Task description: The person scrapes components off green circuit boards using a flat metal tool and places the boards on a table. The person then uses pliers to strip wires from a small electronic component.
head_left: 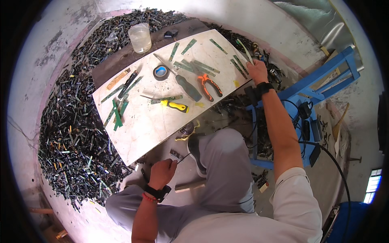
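Head view | right hand [257, 71], upper right of centre: grasping a long thin green circuit strip [245, 51] at the far edge of the pale board [142, 125] | left hand [162, 172], lower centre: clenched around a thin dark rod [183, 157] | on board centre: orange-handled pliers [209, 86], yellow-handled screwdriver [175, 106], tape roll [161, 72] | frame left: heap of dark scrap strips [69, 137].

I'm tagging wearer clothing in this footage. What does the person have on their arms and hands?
Both hands are bare, no gloves. The left hand has a black wrist device plus a thin red band beside it. The right hand has a black wristband. Forearms are uncovered; a pale short sleeve covers the right upper arm.
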The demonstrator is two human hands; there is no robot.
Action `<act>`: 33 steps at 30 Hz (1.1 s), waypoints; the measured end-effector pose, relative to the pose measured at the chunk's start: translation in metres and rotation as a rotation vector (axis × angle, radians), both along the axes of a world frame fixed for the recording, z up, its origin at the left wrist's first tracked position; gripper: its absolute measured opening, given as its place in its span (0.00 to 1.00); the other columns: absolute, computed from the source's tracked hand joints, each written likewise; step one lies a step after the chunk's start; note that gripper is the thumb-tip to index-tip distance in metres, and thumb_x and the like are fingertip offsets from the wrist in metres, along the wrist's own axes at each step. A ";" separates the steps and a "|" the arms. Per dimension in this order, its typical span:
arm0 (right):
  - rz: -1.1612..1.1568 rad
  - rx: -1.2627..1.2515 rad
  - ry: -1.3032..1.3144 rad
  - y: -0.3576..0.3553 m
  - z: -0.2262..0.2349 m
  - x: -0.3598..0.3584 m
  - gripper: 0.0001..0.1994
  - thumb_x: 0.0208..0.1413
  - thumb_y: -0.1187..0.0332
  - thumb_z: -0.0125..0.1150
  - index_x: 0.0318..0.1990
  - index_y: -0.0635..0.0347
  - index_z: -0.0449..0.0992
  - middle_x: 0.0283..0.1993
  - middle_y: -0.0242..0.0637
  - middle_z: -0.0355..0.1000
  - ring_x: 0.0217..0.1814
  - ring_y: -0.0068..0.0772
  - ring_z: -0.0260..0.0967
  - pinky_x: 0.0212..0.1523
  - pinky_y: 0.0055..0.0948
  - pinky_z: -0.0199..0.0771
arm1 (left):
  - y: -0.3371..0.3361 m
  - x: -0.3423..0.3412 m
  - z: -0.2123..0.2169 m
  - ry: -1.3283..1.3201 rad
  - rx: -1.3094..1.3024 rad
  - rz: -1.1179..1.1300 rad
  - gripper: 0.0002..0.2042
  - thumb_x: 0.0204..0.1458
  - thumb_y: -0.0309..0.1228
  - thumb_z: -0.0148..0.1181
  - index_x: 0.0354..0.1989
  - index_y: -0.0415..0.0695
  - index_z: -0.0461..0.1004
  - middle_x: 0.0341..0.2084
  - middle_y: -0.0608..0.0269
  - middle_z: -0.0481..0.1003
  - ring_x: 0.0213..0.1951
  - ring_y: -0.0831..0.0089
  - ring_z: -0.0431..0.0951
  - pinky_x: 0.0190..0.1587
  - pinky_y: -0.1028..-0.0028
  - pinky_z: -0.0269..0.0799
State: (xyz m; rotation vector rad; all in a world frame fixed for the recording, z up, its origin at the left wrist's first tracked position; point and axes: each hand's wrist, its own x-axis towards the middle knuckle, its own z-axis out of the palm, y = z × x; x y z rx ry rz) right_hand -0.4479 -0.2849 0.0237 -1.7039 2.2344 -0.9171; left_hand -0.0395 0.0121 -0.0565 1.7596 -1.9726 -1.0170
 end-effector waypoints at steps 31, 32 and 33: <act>0.315 0.121 -0.094 0.003 -0.010 0.112 0.16 0.39 0.59 0.64 0.28 0.67 0.79 0.26 0.51 0.75 0.30 0.49 0.74 0.35 0.38 0.73 | 0.001 0.000 0.006 -0.012 -0.051 -0.027 0.18 0.56 0.40 0.51 0.19 0.40 0.71 0.17 0.46 0.72 0.25 0.45 0.74 0.28 0.51 0.68; 0.308 0.137 -0.093 0.001 -0.011 0.112 0.17 0.39 0.59 0.64 0.28 0.67 0.79 0.27 0.51 0.75 0.30 0.49 0.74 0.35 0.38 0.72 | 0.002 0.000 0.006 -0.014 -0.047 -0.028 0.18 0.56 0.40 0.51 0.19 0.40 0.72 0.17 0.46 0.72 0.25 0.45 0.74 0.28 0.51 0.68; 0.304 0.141 -0.108 -0.001 -0.012 0.111 0.17 0.39 0.59 0.64 0.28 0.68 0.78 0.26 0.52 0.75 0.30 0.49 0.74 0.35 0.38 0.72 | 0.002 0.000 0.006 -0.019 -0.044 -0.028 0.18 0.56 0.40 0.51 0.19 0.40 0.72 0.17 0.46 0.72 0.25 0.45 0.74 0.28 0.51 0.68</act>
